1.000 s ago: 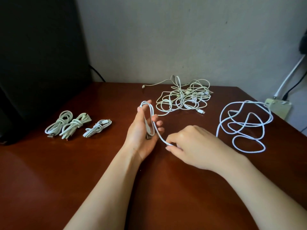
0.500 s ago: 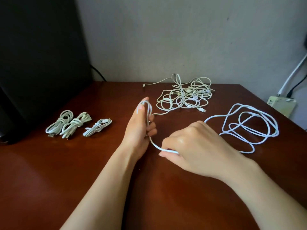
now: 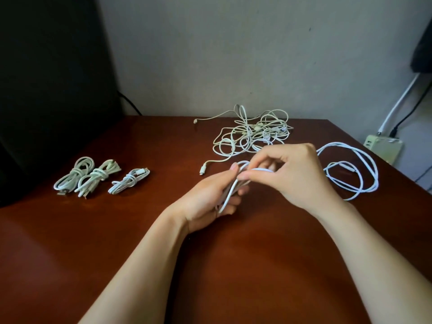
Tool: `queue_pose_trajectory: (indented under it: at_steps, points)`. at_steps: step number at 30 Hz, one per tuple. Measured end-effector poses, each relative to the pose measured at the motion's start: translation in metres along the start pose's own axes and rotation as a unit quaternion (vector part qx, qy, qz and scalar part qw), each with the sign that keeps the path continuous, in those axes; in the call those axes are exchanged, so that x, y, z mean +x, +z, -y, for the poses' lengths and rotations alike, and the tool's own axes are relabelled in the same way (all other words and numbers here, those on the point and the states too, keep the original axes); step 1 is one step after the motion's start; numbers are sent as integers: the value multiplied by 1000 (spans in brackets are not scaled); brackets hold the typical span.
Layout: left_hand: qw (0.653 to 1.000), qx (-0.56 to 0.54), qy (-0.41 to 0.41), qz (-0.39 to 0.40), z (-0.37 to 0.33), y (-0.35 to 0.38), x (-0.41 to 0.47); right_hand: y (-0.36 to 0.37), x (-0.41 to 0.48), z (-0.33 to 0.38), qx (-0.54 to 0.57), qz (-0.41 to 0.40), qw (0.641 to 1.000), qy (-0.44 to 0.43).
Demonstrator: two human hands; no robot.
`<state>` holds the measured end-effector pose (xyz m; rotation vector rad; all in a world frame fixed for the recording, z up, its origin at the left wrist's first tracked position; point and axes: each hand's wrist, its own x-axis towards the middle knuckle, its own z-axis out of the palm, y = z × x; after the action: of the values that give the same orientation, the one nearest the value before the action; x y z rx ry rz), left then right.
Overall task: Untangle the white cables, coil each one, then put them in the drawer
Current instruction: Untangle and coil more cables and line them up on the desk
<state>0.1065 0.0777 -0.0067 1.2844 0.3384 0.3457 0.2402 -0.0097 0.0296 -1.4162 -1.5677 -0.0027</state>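
The left hand (image 3: 205, 197) is curled round a few turns of one white cable (image 3: 266, 170), held upright over the worktop (image 3: 117, 242). The right hand (image 3: 292, 176) pinches the same cable between thumb and forefinger, just beside the left fingertips, so the two hands are close together. The rest of this cable lies in loose loops on the worktop to the right.

Judging by how it drapes, the cable is light, thin and limp, with some springiness. A smooth jacket like this probably slips through a loose pinch, and turns that are not clamped are likely to spring open. The sensible hold is the left fingers closed across all the turns, with the right hand feeding slack close to the bundle. The plugs look like the stiff, more delicate parts, so bending sharply next to them is best avoided.

Behind the hands lies the tangle (image 3: 252, 136), with one plug end trailing toward the front. At the left are three finished coils (image 3: 97, 180), side by side.

Several things cannot be made out. The drawer is not in view. The left palm hides the number of turns and the cable's near end. The right hand covers the spot between the loose loops and the tangle, so I cannot tell whether they touch. Nor can I count the cables in the tangle.
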Motion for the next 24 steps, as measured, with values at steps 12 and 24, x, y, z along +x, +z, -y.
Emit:
queue_pose_trajectory:
  at_steps: [12,24]
  points:
    - [998,10,-4,54,-2,-1,-4,-2,1,-10,12,18,998,52]
    - [997,14,4,77,1,4,-4,5,0,-19,-126,-36,990,-45]
